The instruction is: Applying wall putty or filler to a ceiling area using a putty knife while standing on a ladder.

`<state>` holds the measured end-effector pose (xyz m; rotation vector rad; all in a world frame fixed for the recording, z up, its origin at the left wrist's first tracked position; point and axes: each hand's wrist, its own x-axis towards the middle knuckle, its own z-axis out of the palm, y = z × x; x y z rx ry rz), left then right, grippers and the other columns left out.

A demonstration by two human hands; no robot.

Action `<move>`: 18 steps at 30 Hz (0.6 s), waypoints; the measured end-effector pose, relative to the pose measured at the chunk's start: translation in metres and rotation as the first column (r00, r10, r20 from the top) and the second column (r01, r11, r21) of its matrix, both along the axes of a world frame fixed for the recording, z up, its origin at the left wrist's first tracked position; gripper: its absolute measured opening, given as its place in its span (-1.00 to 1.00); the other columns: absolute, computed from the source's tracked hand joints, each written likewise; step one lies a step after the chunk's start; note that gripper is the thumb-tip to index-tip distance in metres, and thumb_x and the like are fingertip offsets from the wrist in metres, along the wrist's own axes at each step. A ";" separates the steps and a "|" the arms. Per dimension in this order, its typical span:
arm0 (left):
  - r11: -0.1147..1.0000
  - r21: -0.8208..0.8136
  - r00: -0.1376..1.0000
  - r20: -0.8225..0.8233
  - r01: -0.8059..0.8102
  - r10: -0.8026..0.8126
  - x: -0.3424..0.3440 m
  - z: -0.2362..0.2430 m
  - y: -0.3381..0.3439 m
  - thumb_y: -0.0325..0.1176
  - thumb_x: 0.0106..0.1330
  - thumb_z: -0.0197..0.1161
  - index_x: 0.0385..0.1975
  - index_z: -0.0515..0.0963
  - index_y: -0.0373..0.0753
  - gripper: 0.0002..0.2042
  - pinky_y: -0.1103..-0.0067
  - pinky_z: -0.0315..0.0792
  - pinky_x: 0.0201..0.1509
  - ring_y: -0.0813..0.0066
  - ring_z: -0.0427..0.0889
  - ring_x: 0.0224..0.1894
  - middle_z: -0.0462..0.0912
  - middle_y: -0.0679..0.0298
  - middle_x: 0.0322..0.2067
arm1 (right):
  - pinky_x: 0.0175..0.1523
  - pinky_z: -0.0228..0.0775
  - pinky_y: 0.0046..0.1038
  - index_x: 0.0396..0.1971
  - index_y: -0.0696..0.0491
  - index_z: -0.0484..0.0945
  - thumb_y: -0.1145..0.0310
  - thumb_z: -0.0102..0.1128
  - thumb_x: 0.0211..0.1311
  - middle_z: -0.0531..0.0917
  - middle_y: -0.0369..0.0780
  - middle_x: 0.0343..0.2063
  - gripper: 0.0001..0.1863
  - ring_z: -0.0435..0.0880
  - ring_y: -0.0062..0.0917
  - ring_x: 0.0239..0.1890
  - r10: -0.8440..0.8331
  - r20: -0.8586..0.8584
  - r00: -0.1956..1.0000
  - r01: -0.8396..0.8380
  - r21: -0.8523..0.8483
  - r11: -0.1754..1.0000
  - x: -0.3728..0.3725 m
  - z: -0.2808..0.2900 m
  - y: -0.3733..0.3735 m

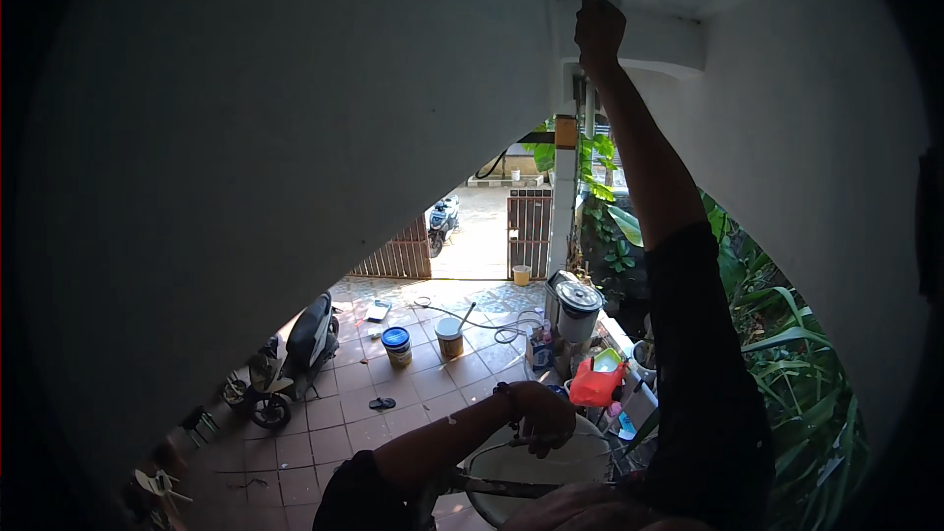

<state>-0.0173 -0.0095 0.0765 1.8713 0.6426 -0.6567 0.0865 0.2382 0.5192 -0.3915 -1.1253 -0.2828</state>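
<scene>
The person's right hand [600, 31] is raised high, fingers curled in tightly by a white beam [661, 39]; what it grips, if anything, is too dark to tell. The left hand [546, 417], far below, bends over a large pale round tub [582, 457], fingers drooping; its hold cannot be told. A red bag [596, 385] lies right of the left hand; a blue-lidded bucket [397, 346] stands ahead and left of it.

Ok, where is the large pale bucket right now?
In the head view, the large pale bucket is near the lower edge, slightly right of centre, by the left hand, below and left of the red plastic bag.
</scene>
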 end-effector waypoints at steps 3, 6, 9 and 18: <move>0.997 0.043 0.998 0.011 0.063 -0.064 0.002 0.003 -0.002 -0.35 0.21 -0.01 -0.28 0.49 -0.33 -0.79 0.52 0.54 -0.42 0.39 0.66 -0.42 0.65 0.15 -0.42 | -0.74 0.01 -0.52 -0.76 0.02 0.33 0.35 -0.05 0.22 0.29 -0.40 -0.80 -0.67 0.16 -0.73 -0.83 0.256 -0.008 0.967 -0.256 0.058 0.965 0.011 -0.021 -0.016; 0.998 0.014 0.998 0.017 0.056 -0.056 0.002 0.001 0.001 -0.38 0.18 0.03 -0.29 0.48 -0.33 -0.80 0.53 0.54 -0.44 0.39 0.66 -0.44 0.65 0.13 -0.43 | -0.74 0.00 -0.53 -0.75 0.03 0.33 0.37 -0.05 0.21 0.28 -0.39 -0.80 -0.69 0.16 -0.73 -0.82 0.321 -0.045 0.946 -0.320 0.028 0.947 0.012 -0.032 -0.012; 0.999 -0.036 1.000 0.011 0.008 -0.008 0.003 0.001 0.003 -0.39 0.17 0.07 -0.28 0.48 -0.33 -0.81 0.53 0.55 -0.45 0.39 0.66 -0.44 0.65 0.12 -0.43 | -0.43 0.25 -0.21 -0.72 0.22 0.44 0.33 -0.03 0.15 0.48 -0.04 -0.73 -0.67 0.47 -0.19 -0.63 0.173 -0.084 0.981 -0.185 -0.167 0.969 0.016 -0.031 0.009; 0.998 -0.062 1.000 0.006 -0.026 0.027 0.000 -0.001 0.007 -0.38 0.18 0.07 -0.26 0.47 -0.33 -0.80 0.52 0.54 -0.46 0.38 0.66 -0.45 0.65 0.13 -0.44 | -0.74 0.04 -0.54 -0.69 0.07 0.40 0.33 -0.04 0.21 0.35 -0.35 -0.78 -0.71 0.24 -0.69 -0.82 0.228 0.043 0.973 -0.231 0.097 0.968 0.011 -0.023 0.005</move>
